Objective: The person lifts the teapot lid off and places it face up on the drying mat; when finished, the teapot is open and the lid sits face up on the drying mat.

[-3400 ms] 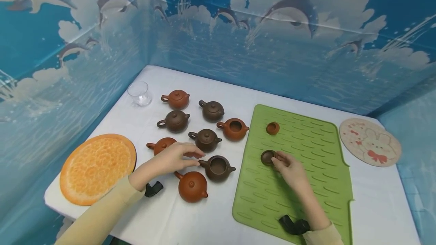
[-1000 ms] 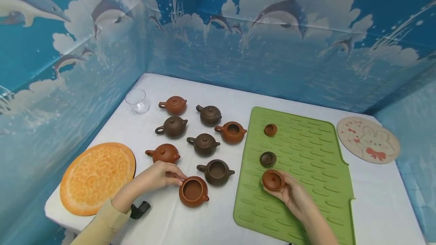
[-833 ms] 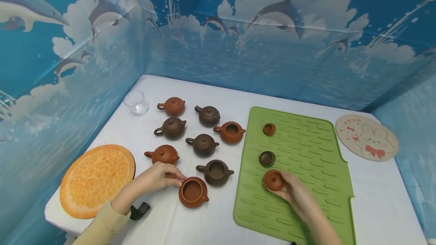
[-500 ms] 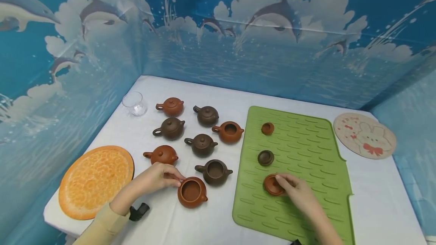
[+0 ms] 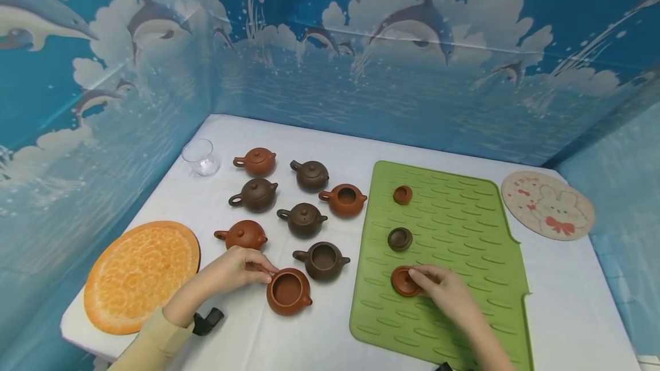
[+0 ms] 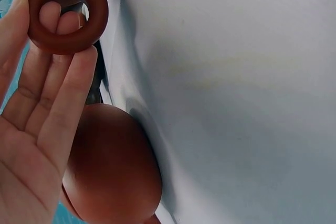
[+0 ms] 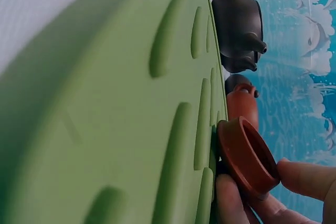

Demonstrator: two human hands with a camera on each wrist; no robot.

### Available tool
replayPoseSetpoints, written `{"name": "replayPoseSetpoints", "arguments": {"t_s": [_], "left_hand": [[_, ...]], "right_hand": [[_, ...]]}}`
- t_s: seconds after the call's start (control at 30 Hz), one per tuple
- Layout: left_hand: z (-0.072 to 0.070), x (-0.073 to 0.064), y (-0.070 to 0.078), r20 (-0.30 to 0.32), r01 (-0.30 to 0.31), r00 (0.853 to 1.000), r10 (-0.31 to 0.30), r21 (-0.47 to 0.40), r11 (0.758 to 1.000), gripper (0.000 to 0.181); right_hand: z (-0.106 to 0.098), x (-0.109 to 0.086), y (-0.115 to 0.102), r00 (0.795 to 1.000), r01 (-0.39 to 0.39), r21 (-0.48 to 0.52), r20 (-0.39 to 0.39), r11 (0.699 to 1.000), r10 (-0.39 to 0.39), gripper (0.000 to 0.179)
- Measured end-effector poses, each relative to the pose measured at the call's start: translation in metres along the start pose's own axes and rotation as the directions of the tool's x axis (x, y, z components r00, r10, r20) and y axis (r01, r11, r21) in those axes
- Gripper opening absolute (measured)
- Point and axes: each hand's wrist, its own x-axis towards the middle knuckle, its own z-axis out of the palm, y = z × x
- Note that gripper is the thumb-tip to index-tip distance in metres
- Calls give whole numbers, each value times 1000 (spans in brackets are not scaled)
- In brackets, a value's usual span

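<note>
Lid (image 5: pixel 399 287) check, head view: right hand (image 5: pixel 447 293) pinches it over the green mat (image 5: pixel 476 245), near a dark lid (image 5: pixel 399 239) and a small lid (image 5: pixel 403 194). Left hand (image 5: pixel 242 271) grips the red pot (image 5: pixel 289 308), uncovered, inner floor showing. Dark pot (image 5: pixel 325 273) just beside is topless too, same for the far pot (image 5: pixel 346 209), shadowy inside. Five pots (image 5: pixel 256 198) wear lids, so contents are hidden. Left wrist: thumb and fingers are on that red pot's handle. Right wrist: lid's tilted between thumb and fingers; can't tell if it touches the mat.
</note>
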Motion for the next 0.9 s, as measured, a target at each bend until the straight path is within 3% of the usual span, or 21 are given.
{"name": "replayPoseSetpoints", "arguments": {"t_s": [0.13,0.27,0.63,0.77,0.9], "left_hand": [[0,0,1,-5,3,1000,-3,7,1000,15],[-1,-1,4,-10,17,1000,-17,26,1000,15],[-19,5,26,-107,-10,994,17,68,998,14],[-32,15,34,-133,-17,991,28,77,997,18],[-45,22,38,-174,-37,983,61,140,989,19]], "right_hand": [[0,-1,-1,999,52,-109,-3,993,-53,53],[-1,-4,-3,992,124,-250,5,960,-127,51],[-9,-6,-10,994,108,-291,30,951,-103,52],[-14,-4,-15,993,113,-340,57,933,-99,53],[-20,-3,-22,992,124,-397,77,909,-102,54]]}}
